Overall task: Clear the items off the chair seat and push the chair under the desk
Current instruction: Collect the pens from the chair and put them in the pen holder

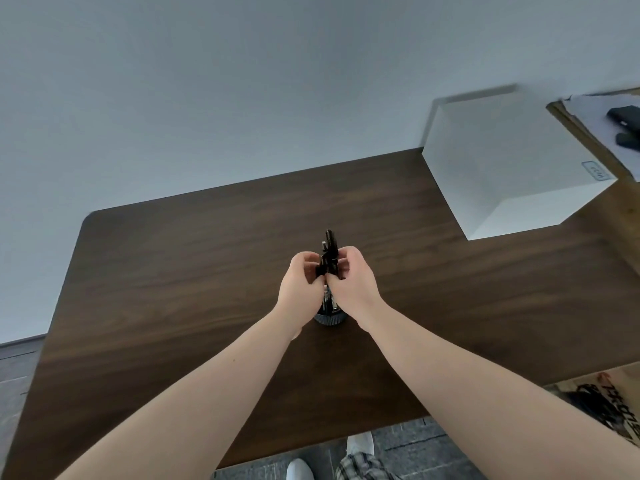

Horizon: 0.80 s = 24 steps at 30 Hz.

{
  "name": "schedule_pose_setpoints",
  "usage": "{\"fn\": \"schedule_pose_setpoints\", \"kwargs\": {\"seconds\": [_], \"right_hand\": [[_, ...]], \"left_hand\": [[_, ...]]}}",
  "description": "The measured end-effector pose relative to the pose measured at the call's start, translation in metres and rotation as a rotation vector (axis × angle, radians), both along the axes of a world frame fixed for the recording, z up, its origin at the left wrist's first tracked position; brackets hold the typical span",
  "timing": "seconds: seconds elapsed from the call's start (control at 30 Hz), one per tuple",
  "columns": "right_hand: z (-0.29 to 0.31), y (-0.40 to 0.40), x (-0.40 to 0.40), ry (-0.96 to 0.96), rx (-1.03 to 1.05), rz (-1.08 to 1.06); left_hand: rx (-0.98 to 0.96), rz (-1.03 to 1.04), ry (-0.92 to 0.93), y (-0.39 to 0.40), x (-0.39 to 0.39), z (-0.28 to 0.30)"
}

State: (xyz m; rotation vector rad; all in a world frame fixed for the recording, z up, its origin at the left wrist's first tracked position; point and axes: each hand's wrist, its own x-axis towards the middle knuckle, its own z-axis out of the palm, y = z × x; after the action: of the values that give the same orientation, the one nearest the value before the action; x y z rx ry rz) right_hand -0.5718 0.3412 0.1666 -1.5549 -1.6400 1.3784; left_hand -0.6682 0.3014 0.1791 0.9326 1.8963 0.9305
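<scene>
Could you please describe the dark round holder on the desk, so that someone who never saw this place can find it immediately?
Start from the dark wooden desk with the white box at its far right. Near the desk's middle, directly under both hands, stands the dark round holder with black pens rising from it. It is the only small, ribbed, cylindrical thing on the desk.

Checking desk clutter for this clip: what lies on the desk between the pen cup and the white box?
In the head view, only bare dark wood of the desk lies between the pen cup and the white box.
</scene>
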Motion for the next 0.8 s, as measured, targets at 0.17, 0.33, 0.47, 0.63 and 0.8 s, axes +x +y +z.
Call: {"fn": "schedule_pose_setpoints", "kwargs": {"seconds": [0.17,0.33,0.47,0.63,0.8], "right_hand": [[-0.005,-0.002,0.004,-0.016,0.042,0.0],[0.0,-0.005,0.007,-0.11,0.192,0.033],[0.011,-0.013,0.017,-0.196,0.235,0.008],[0.021,-0.047,0.045,-0.303,0.269,-0.086],[0.024,-0.106,0.083,-0.404,0.177,-0.242]], "left_hand": [[0.031,-0.105,0.099,0.0,-0.008,0.004],[0.02,-0.207,0.233,-0.006,-0.017,0.012],[0.039,-0.299,0.274,-0.012,-0.023,0.018],[0.09,-0.46,0.317,-0.02,-0.024,0.022],[0.141,-0.663,0.389,-0.037,-0.008,0.026]]}}
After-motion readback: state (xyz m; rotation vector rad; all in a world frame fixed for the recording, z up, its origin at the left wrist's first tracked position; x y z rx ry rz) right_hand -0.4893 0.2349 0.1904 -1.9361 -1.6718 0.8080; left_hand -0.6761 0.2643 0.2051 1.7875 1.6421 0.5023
